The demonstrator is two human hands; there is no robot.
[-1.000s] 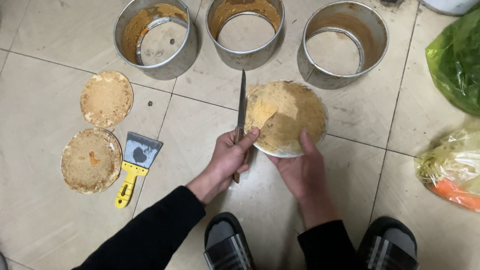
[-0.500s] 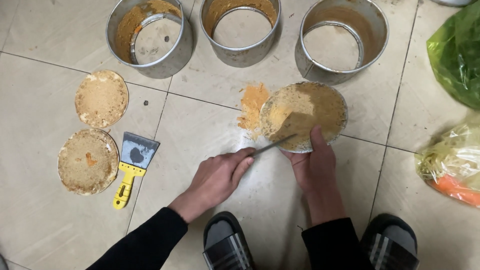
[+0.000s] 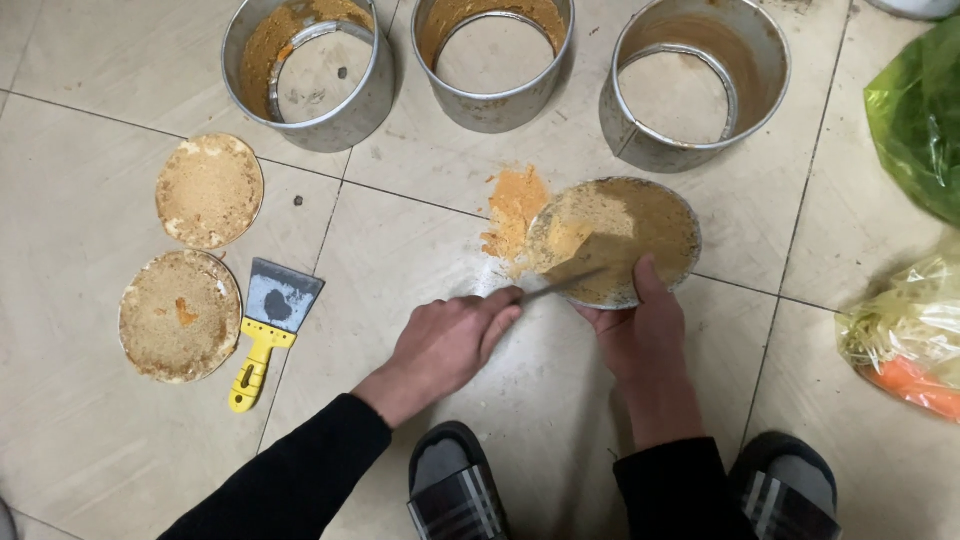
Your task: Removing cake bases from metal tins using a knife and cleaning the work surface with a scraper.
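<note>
Both hands are busy: the right hand [image 3: 642, 335] grips the round crusted metal disc [image 3: 618, 236] by its near rim, thumb on top, and the left hand [image 3: 447, 338] is clenched on a thin metal blade [image 3: 570, 281].

The blade's handle is hidden in the fist, so its kind is hard to tell; its tip lies on the disc's crusted face. The disc tilts over the tiled floor [image 3: 420, 250], with a heap of orange-yellow crumbs [image 3: 514, 208] just left of it. Beyond the disc stand three open steel rings [image 3: 492, 60]. Far left of it lie two more crusted discs [image 3: 195, 255] and a yellow-handled scraper [image 3: 266, 328]. Right of it sit plastic bags of greens and carrots [image 3: 905, 320]. Striped slippers [image 3: 455, 490] show below.
</note>
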